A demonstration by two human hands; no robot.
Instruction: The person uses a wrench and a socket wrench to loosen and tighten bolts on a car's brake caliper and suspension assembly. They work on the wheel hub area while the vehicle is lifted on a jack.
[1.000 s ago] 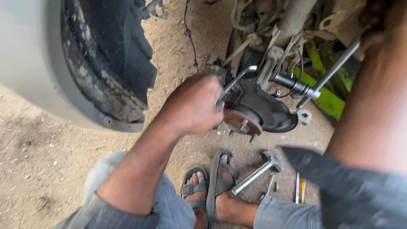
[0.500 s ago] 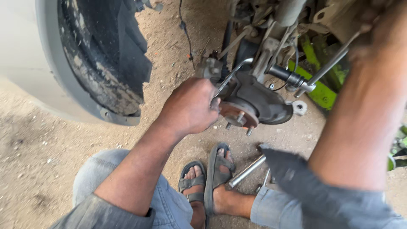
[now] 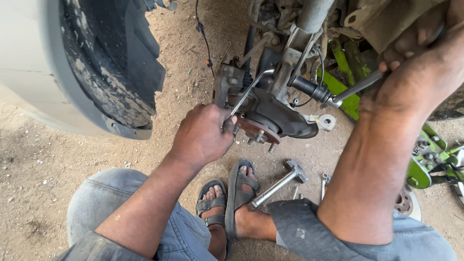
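The left hand grips a bent wrench set against the wheel hub. The right hand holds a ratchet handle on the hub's side. A hammer lies on the dirt floor beside sandalled feet.

No packages, labels, signs or screens show anywhere in this view.
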